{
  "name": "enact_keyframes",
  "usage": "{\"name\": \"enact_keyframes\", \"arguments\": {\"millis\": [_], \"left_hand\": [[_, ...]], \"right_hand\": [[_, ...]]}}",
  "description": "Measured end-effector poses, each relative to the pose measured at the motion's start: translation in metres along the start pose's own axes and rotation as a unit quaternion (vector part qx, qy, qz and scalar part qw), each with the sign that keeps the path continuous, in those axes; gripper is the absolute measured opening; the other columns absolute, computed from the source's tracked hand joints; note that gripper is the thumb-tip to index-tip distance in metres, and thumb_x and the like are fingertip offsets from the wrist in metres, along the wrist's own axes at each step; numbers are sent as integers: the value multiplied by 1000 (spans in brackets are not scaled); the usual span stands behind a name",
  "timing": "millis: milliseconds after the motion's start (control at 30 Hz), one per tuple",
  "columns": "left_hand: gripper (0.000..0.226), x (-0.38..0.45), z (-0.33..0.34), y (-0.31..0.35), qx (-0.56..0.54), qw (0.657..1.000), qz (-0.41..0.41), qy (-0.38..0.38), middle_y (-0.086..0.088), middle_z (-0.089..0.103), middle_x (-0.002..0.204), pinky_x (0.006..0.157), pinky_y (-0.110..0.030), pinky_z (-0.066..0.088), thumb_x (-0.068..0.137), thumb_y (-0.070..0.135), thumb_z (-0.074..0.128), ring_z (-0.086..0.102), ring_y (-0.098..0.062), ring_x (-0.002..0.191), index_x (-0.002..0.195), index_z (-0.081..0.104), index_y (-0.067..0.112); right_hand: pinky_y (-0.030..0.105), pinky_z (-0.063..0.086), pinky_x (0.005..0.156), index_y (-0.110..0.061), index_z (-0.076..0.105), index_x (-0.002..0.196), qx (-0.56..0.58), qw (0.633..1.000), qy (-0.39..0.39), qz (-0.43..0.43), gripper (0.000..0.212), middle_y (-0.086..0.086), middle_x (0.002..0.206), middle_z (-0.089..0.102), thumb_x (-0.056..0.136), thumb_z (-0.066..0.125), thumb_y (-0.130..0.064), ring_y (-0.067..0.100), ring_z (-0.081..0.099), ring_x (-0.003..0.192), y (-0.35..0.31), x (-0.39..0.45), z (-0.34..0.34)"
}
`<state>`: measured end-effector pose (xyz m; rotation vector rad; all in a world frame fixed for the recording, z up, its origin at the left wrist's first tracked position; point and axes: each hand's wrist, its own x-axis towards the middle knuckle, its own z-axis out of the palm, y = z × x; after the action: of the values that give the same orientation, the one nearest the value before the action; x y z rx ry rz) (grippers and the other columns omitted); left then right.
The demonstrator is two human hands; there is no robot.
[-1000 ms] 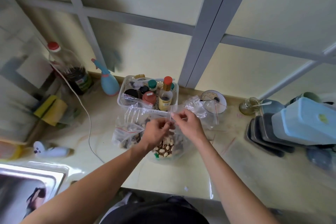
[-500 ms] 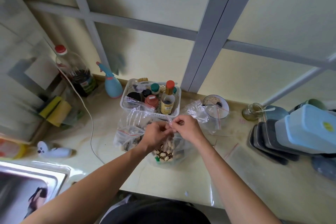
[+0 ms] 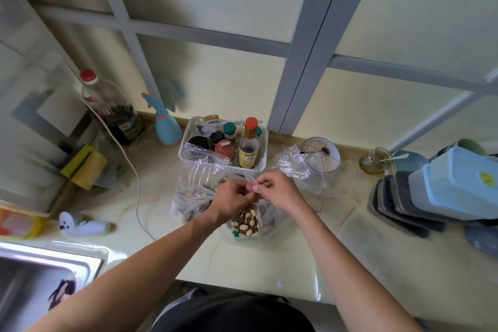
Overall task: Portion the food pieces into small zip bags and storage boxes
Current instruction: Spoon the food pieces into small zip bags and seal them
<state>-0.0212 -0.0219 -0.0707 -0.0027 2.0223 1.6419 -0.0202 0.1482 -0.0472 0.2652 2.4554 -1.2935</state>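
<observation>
My left hand (image 3: 234, 198) and my right hand (image 3: 277, 190) meet over the counter, both pinching the top edge of a small clear zip bag (image 3: 249, 179). Below them sits an open plastic bag of mixed nuts and seeds (image 3: 246, 224). Another filled zip bag with a red strip (image 3: 188, 197) lies to the left. More clear zip bags (image 3: 301, 167) lie crumpled to the right. Stacked storage boxes, dark ones (image 3: 396, 205) under a light blue one (image 3: 455, 183), stand at the far right.
A white basket of sauce bottles (image 3: 223, 143) stands behind the bags, a bowl (image 3: 320, 153) and a glass jar (image 3: 376, 160) to its right. A blue spray bottle (image 3: 167, 127), an oil bottle (image 3: 113, 110), sponges (image 3: 86, 167), a white cable and the sink (image 3: 40, 277) are on the left.
Both hands have drawn closer together on the bag's top edge. The view has tilted slightly, shifting everything down and right.
</observation>
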Motion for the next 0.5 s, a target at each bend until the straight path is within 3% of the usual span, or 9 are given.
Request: {"name": "enact_keyframes", "arguments": {"millis": [100, 233, 300, 400, 500], "left_hand": [[12, -2, 7, 0, 36, 998, -1, 52, -13, 73, 74, 68, -48, 64, 93, 10, 67, 74, -28, 65, 86, 67, 1], [13, -2, 3, 3, 18, 989, -35, 144, -19, 71, 80, 63, -43, 64, 95, 9, 65, 74, -23, 62, 88, 61, -2], [14, -3, -1, 4, 23, 993, -19, 114, -18, 72, 80, 64, -42, 64, 95, 11, 68, 75, -23, 64, 88, 63, -1], [17, -5, -2, 5, 15, 999, -6, 50, -17, 73, 78, 67, -41, 64, 94, 14, 70, 75, -27, 68, 90, 67, -2], [19, -6, 2, 2, 29, 999, 23, 18, -13, 74, 76, 67, -42, 63, 94, 17, 70, 75, -28, 68, 88, 67, -2]], "right_hand": [[32, 64, 78, -17, 79, 94, -10, 999, 40, 18, 11, -5, 79, 76, 91, 73, -9, 7, 71, 67, 4, -2, 0], [17, 55, 70, -19, 78, 84, -111, 985, 129, 22, 18, -11, 78, 73, 91, 66, -8, 2, 67, 74, 12, -6, -9], [13, 50, 68, -20, 75, 84, -90, 990, 108, 8, 14, -12, 74, 70, 92, 67, -12, 1, 66, 72, 13, -8, -14], [29, 61, 78, -25, 74, 89, -5, 1000, 9, -13, 4, -6, 84, 75, 91, 74, -28, 9, 73, 75, 11, -9, -11], [36, 63, 81, -22, 75, 95, 9, 999, -47, 3, 13, -2, 86, 77, 90, 76, -35, 10, 74, 74, 9, -8, -1]]}}
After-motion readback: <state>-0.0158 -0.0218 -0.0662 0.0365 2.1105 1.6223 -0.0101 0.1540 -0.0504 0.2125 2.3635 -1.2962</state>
